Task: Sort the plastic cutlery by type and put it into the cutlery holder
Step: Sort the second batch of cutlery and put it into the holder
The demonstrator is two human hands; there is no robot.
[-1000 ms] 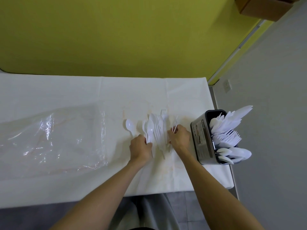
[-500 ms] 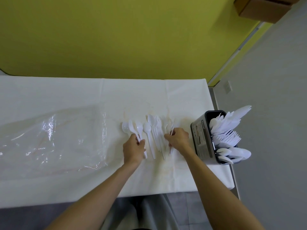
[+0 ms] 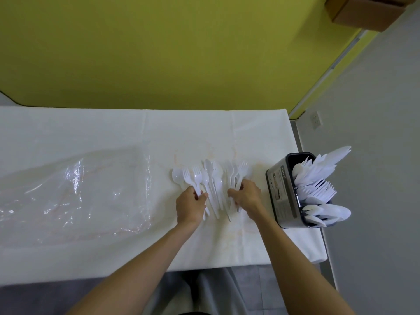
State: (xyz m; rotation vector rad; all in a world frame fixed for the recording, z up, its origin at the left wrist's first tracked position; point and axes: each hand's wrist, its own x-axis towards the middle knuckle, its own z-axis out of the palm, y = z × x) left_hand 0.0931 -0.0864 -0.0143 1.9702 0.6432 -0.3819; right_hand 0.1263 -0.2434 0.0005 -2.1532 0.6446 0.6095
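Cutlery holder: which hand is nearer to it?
Right. The right hand grips loose cutlery just left of the cutlery holder; the left hand holds forks farther left.

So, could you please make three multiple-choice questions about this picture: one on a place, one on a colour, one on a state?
1. Where on the table does the cutlery holder stand?
A) left end
B) right edge
C) middle

2. What colour is the wall behind the table?
A) blue
B) yellow-green
C) red

3. What is the left hand doing?
A) resting flat and empty
B) reaching into the holder
C) holding fork handles

Answers:
1 B: it stands right of the loose cutlery, beside the cloth's edge.
2 B: the whole wall is that colour.
3 C: its fingers curl round the handles of forks.
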